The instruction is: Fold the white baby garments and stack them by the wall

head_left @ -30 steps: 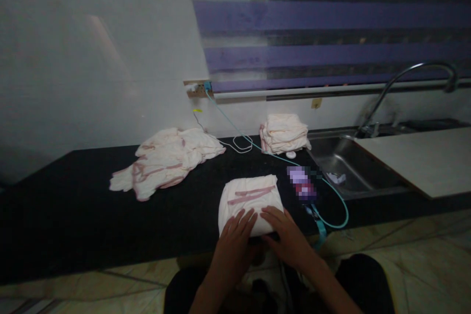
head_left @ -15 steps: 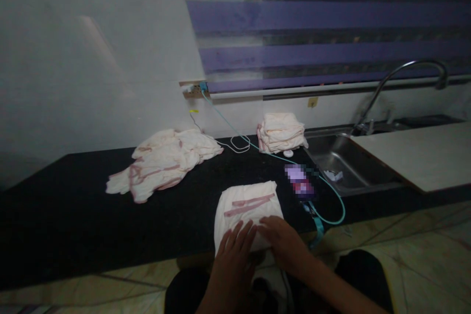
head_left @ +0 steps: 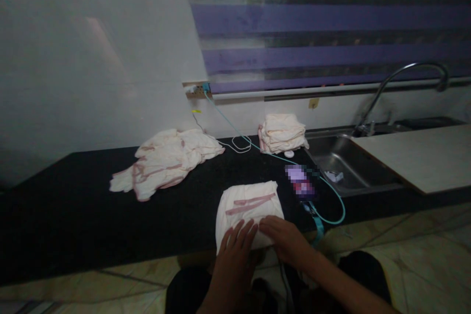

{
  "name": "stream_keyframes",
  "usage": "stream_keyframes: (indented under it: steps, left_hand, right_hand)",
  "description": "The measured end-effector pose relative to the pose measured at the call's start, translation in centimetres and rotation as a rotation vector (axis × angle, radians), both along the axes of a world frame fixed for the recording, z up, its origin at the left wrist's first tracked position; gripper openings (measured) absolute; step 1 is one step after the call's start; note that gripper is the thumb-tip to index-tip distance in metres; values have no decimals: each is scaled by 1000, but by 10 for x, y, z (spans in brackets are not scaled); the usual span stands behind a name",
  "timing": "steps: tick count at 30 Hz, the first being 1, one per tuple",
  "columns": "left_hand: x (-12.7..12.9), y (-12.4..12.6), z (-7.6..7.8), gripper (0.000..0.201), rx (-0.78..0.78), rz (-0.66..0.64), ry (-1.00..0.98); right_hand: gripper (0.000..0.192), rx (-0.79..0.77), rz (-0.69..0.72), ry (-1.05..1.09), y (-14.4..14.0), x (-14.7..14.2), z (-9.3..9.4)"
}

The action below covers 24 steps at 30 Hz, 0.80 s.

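A folded cream cloth [head_left: 250, 201] with pinkish-brown trim lies at the front edge of the dark counter. My left hand [head_left: 237, 243] rests on its near part, fingers spread and laid over the fabric. My right hand [head_left: 281, 235] presses on the near right part, fingers side by side and slightly bent. Both thumbs are mostly hidden. A loose, crumpled garment [head_left: 165, 162] of the same cream fabric and trim lies to the left. Farther back stands a stack of folded cream cloths [head_left: 282, 132].
A phone [head_left: 300, 181], its screen blurred, lies right of the cloth with a teal cable [head_left: 342, 206] and strap. Beyond are a steel sink [head_left: 353, 171], a curved faucet [head_left: 382, 88] and a pale board [head_left: 427, 157]. A wall socket [head_left: 196, 90] holds plugs.
The pale fabric hanging below my hands no longer shows there. My right hand has shifted slightly, and the view has moved a little. The other cloths stay put.
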<state>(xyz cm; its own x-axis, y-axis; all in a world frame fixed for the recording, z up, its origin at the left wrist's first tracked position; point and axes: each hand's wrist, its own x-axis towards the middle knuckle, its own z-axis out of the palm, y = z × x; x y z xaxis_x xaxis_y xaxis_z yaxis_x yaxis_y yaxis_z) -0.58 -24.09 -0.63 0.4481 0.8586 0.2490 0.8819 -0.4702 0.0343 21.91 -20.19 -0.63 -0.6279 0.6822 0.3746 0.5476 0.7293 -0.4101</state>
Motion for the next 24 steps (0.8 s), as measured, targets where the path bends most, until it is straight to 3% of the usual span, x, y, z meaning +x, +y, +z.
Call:
stream_keyframes:
  steps: [7, 11, 15, 19, 24]
  left_hand:
    - [0, -8, -7, 73, 61, -54, -20]
    - [3, -10, -1, 74, 21, -23, -46]
    - [3, -8, 7, 67, -59, -27, -82]
    - [6, -4, 28, 62, -182, 11, -142]
    - [9, 0, 74, 47, -365, 97, -293]
  right_hand:
    - [50, -115, 34, -39, 3, 6, 16]
    - [48, -123, 45, -85, 8, 6, 29]
    - [51, -108, 29, -59, 9, 7, 28]
    - [57, -101, 25, 33, 2, 5, 25]
    - [51, -132, 10, 262, -9, -2, 42]
